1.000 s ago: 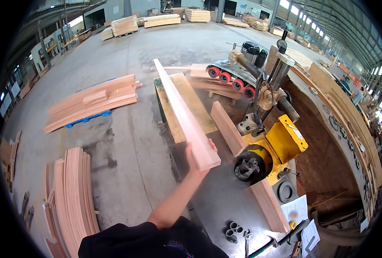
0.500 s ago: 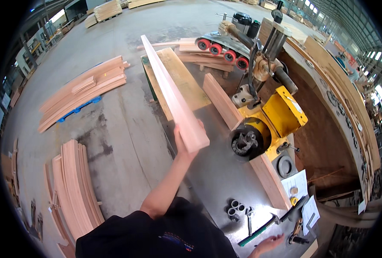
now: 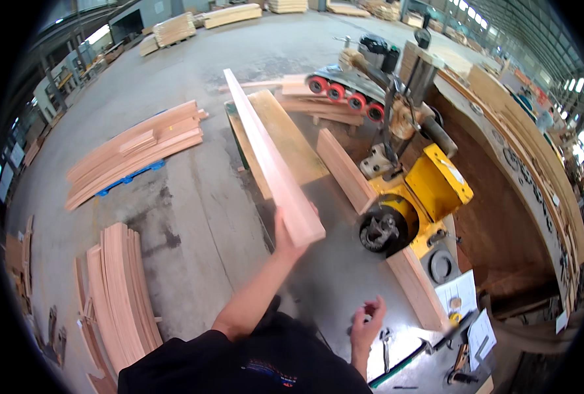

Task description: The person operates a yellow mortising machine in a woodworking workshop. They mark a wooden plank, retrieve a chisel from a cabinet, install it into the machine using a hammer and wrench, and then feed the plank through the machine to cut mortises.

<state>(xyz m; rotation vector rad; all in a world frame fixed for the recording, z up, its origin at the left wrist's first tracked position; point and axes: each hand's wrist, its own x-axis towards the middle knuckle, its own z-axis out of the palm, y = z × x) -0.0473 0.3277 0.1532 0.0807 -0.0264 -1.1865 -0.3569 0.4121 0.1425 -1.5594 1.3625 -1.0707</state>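
A long, pale pink wooden beam [image 3: 272, 167] slants away from me above the machine's metal table. My left hand [image 3: 286, 231] is wrapped round its near end from below and the left side. My right hand [image 3: 367, 325] hovers over the near part of the table, its fingers loosely bent and apart, with nothing visible in them. A wrench [image 3: 386, 348] lies just right of that hand. To the right of the beam's near end, and apart from it, is the dark cutter head [image 3: 382, 231] under a yellow guard [image 3: 439, 180]. Wooden fence boards [image 3: 347, 171] flank it.
A roller feeder with red wheels [image 3: 335, 91] stands beyond the cutter. Stacked boards lie on the floor at left [image 3: 124, 289] and on a blue pallet [image 3: 131, 176]. A wooden extension [image 3: 285, 131] continues the table. Papers [image 3: 459, 292] and a green-edged bar [image 3: 400, 364] lie at right.
My right hand has come up and left from the table's near right edge, now covering where the grey rings lay. My left hand still holds the beam. The view has shifted slightly.
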